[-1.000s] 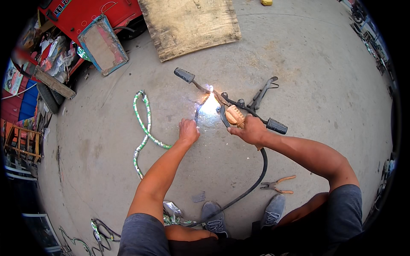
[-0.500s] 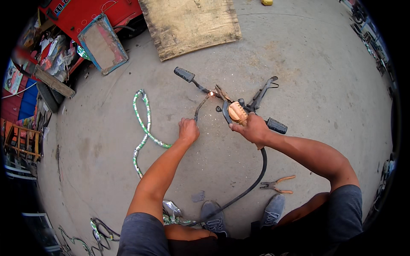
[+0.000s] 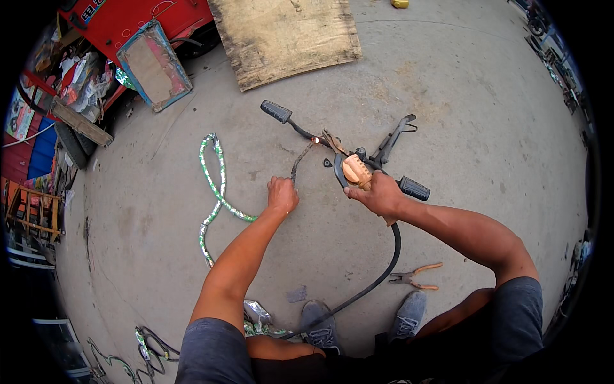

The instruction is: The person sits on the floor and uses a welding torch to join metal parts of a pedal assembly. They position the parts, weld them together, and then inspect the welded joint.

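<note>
My left hand (image 3: 282, 194) is closed around a thin, dark, bent rod (image 3: 303, 157), which looks like a welding torch neck. Its far end meets a black motorcycle footrest bar (image 3: 299, 130), where a small orange-red spot glows. My right hand (image 3: 382, 194) grips a clamp (image 3: 357, 170) with a tan-orange body. Its coppery jaws sit against the bar close to the glow. A black cable (image 3: 384, 272) runs from the clamp back past my shoes. Rubber footpegs cap the bar's two ends, and a kickstand (image 3: 391, 144) sticks out from its middle.
A foil-wrapped green and silver hose (image 3: 222, 182) loops left of my forearm. Pliers with orange handles (image 3: 419, 278) lie by my right shoe. Beyond the bar are a plywood board (image 3: 288, 41), a blue-edged panel (image 3: 153, 66) and a red vehicle (image 3: 144, 19).
The bright flash at the rod's tip has dimmed to an orange-red glow, and the white sparks scattered around it are gone. Both hands stay nearly still.
</note>
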